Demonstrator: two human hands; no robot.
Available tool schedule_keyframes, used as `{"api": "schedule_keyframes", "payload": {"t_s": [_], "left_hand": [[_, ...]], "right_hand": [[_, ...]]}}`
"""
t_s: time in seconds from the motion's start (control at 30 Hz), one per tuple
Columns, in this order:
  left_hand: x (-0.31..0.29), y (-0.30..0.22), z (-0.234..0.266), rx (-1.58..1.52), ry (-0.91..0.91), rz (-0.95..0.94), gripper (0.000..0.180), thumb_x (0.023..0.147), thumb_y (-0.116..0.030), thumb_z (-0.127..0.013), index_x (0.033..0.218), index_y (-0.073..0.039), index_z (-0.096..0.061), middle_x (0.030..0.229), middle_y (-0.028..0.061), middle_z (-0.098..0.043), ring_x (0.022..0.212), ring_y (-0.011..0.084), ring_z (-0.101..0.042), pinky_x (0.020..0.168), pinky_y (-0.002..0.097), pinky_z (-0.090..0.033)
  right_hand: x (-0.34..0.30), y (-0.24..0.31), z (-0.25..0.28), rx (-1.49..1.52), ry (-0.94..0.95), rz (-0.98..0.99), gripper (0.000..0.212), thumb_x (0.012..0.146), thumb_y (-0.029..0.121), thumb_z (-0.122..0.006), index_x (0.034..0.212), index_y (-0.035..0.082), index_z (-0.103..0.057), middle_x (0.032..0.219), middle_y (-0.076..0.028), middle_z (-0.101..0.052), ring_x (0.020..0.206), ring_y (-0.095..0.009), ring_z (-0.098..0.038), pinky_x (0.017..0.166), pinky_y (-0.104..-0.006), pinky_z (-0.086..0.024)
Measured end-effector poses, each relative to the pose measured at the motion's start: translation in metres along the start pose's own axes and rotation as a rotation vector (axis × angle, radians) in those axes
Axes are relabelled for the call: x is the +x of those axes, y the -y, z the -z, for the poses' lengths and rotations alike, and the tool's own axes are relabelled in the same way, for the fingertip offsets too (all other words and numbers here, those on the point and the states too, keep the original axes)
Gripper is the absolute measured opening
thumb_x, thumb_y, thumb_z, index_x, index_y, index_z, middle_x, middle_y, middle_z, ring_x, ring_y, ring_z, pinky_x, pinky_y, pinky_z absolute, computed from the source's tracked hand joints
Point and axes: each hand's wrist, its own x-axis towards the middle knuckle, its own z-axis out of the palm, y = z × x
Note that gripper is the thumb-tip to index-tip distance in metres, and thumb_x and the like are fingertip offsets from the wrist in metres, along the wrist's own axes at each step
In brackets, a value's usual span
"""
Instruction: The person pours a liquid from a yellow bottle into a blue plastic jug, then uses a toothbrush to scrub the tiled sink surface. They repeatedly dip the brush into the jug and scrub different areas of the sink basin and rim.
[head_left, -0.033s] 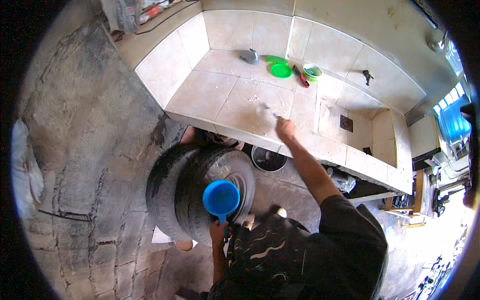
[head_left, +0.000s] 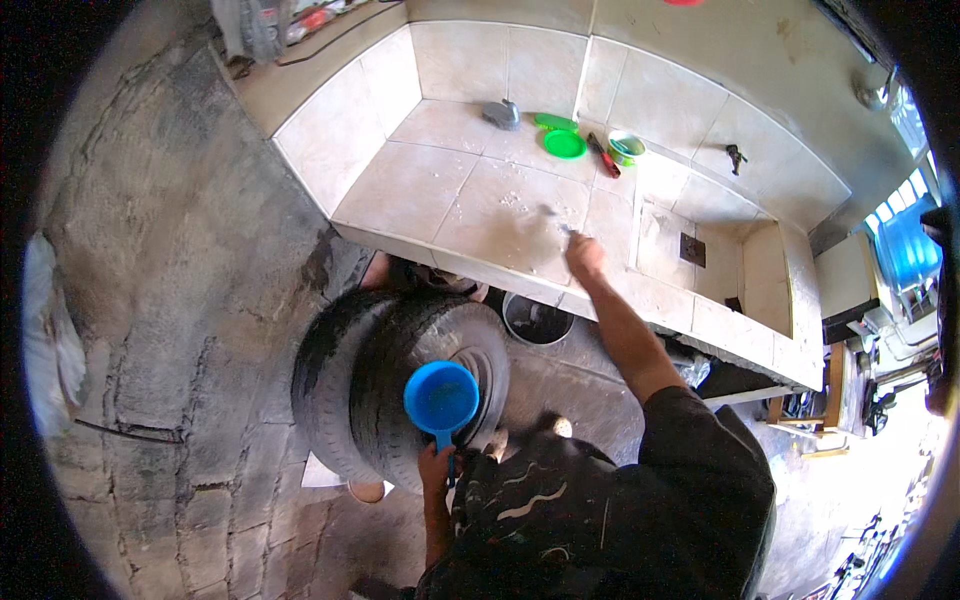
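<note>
My left hand point(head_left: 436, 466) is closed round the handle of a blue plastic dipper point(head_left: 442, 397), its round bowl in front of the tires. Out over the tiled counter point(head_left: 400, 190) reaches my right arm. My right hand point(head_left: 585, 258) is closed on a thin, spoon-like tool point(head_left: 566, 230), whose far end is blurred by motion. White crumbs point(head_left: 512, 200) lie scattered over the tiles beyond that hand. Farther back are a green lid point(head_left: 565, 144), a green-and-white tub point(head_left: 626, 148), a red-and-black handled tool point(head_left: 604, 156) and a grey object point(head_left: 502, 115).
Two worn tires point(head_left: 400, 390) stand below the counter's front edge, beside a metal pot point(head_left: 538, 318) with dark contents. To the right, a sunken tiled basin point(head_left: 665, 240) has a drain, with a tap point(head_left: 735, 158) on the wall above. A blue water jug point(head_left: 908, 245) stands at far right.
My right hand has shifted slightly to the right over the counter with the tool. The left hand and dipper stay almost where they were. A bit of red shows at the top edge.
</note>
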Motion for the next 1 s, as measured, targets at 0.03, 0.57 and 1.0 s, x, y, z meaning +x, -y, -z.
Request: {"api": "schedule_keyframes", "payload": {"t_s": [0.03, 0.57, 1.0], "left_hand": [[-0.001, -0.004, 0.007, 0.089, -0.022, -0.045, 0.017, 0.076, -0.01, -0.061, 0.089, 0.001, -0.058, 0.059, 0.0097, -0.058, 0.044, 0.0166, -0.055, 0.038, 0.0284, -0.042], [0.015, -0.01, 0.073, -0.023, -0.014, -0.178, 0.015, 0.075, -0.012, -0.062, 0.085, -0.001, -0.058, 0.061, 0.0084, -0.058, 0.048, 0.0155, -0.057, 0.045, 0.0293, -0.046], [0.001, 0.001, 0.095, 0.076, 0.044, -0.228, 0.022, 0.072, -0.015, -0.063, 0.088, -0.001, -0.064, 0.066, 0.0072, -0.064, 0.056, 0.0167, -0.06, 0.054, 0.0304, -0.047]], "right_hand": [[0.006, -0.003, 0.003, 0.043, -0.024, -0.059, 0.028, 0.087, 0.024, -0.04, 0.077, 0.01, -0.061, 0.071, -0.02, -0.062, 0.065, -0.039, -0.061, 0.054, -0.0486, -0.048], [0.029, 0.051, -0.036, -0.142, 0.054, -0.024, 0.029, 0.087, 0.024, -0.039, 0.09, 0.01, -0.064, 0.078, -0.015, -0.064, 0.074, -0.032, -0.063, 0.065, -0.0438, -0.049], [-0.049, 0.074, -0.011, 0.093, 0.06, -0.255, 0.031, 0.088, 0.03, -0.037, 0.095, 0.016, -0.065, 0.088, -0.017, -0.064, 0.084, -0.035, -0.063, 0.072, -0.0477, -0.05]]}}
